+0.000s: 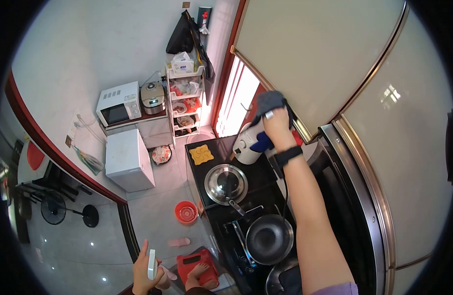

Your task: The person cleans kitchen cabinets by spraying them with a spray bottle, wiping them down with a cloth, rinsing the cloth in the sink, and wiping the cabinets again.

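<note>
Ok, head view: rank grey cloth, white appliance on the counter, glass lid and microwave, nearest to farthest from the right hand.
From the right hand:
1. Grey cloth: in its grip.
2. White appliance: counter, below.
3. Glass lid: past the appliance.
4. Microwave: across the room, left.

At the stove's (219, 219) near end the lower pan (272, 281) is cut off by the frame's bottom edge, and dark cloth (271, 100) hides the fingertips of the right hand (277, 126).
</note>
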The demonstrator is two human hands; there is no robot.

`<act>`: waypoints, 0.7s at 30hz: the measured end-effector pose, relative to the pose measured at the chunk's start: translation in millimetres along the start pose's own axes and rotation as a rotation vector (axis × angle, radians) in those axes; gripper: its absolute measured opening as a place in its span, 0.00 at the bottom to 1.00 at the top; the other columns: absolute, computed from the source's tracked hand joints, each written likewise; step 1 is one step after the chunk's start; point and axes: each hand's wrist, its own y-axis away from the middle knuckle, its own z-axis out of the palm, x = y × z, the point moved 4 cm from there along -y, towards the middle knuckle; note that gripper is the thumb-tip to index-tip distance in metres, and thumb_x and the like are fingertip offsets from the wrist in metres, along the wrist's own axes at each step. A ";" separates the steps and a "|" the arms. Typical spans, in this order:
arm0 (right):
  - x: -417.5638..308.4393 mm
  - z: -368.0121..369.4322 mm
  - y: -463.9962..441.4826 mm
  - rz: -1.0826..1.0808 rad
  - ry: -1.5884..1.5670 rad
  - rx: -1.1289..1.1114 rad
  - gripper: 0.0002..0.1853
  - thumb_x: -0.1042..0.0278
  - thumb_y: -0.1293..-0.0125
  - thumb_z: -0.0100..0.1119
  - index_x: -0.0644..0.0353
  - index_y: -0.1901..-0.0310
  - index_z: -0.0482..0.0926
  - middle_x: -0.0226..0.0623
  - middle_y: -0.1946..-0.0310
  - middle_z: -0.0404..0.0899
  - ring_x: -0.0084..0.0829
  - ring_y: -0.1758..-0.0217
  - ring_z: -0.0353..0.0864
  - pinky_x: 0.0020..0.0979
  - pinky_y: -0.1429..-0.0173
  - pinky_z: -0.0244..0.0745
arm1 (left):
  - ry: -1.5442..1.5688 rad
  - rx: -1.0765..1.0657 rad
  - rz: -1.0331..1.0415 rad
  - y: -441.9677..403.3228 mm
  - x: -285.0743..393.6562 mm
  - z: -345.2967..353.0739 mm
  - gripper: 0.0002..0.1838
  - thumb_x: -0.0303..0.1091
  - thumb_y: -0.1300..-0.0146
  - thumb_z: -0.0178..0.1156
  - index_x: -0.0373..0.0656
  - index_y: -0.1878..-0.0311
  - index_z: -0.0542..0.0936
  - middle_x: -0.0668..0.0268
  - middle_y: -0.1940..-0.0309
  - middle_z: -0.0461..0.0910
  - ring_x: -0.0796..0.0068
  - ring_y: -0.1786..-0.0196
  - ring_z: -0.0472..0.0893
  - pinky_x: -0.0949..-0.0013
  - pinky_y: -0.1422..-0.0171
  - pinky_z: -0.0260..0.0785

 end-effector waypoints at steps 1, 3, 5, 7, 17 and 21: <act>4.8 21.6 -7.8 0.037 -0.187 0.023 0.13 0.70 0.42 0.53 0.55 0.55 0.80 0.42 0.51 0.79 0.43 0.45 0.76 0.43 0.39 0.69 | 0.084 -0.046 -0.105 -1.1 4.2 -2.6 0.08 0.30 0.63 0.61 0.40 0.76 0.77 0.36 0.42 0.72 0.54 0.61 0.85 0.62 0.56 0.76; 10.4 63.1 -29.1 0.150 -0.283 -0.102 0.12 0.68 0.43 0.57 0.57 0.58 0.82 0.42 0.59 0.83 0.45 0.52 0.81 0.43 0.43 0.73 | 0.044 -0.042 -0.009 17.1 -9.8 -3.9 0.25 0.28 0.56 0.61 0.39 0.51 0.66 0.51 0.56 0.72 0.62 0.66 0.79 0.67 0.58 0.73; 2.7 49.3 -52.6 0.070 -0.143 -0.382 0.09 0.67 0.45 0.60 0.56 0.64 0.84 0.44 0.62 0.84 0.44 0.54 0.83 0.43 0.44 0.74 | 0.007 -0.038 0.092 24.0 -11.8 -7.7 0.44 0.26 0.49 0.60 0.39 0.26 0.56 0.66 0.70 0.71 0.71 0.70 0.73 0.71 0.61 0.69; 3.6 58.4 -59.5 0.101 -0.140 -0.471 0.07 0.65 0.45 0.60 0.56 0.68 0.85 0.45 0.63 0.84 0.44 0.56 0.84 0.44 0.46 0.75 | 0.020 -0.097 0.074 30.4 -6.5 -10.4 0.46 0.27 0.49 0.60 0.39 0.25 0.53 0.67 0.70 0.72 0.72 0.68 0.73 0.70 0.58 0.69; 5.9 -96.1 63.7 -0.080 0.032 -0.332 0.24 0.76 0.48 0.56 0.61 0.46 0.74 0.49 0.46 0.74 0.49 0.39 0.70 0.44 0.30 0.60 | 0.018 -0.074 0.116 55.1 -24.2 -13.0 0.45 0.29 0.50 0.63 0.37 0.27 0.57 0.64 0.67 0.74 0.69 0.67 0.76 0.69 0.58 0.71; 6.5 -110.9 61.6 -0.091 -0.084 -0.038 0.15 0.74 0.49 0.58 0.57 0.57 0.75 0.44 0.58 0.76 0.43 0.48 0.75 0.38 0.39 0.67 | 0.001 -0.056 0.121 42.2 -27.6 -13.5 0.43 0.30 0.49 0.63 0.36 0.28 0.59 0.63 0.65 0.74 0.68 0.65 0.77 0.68 0.56 0.72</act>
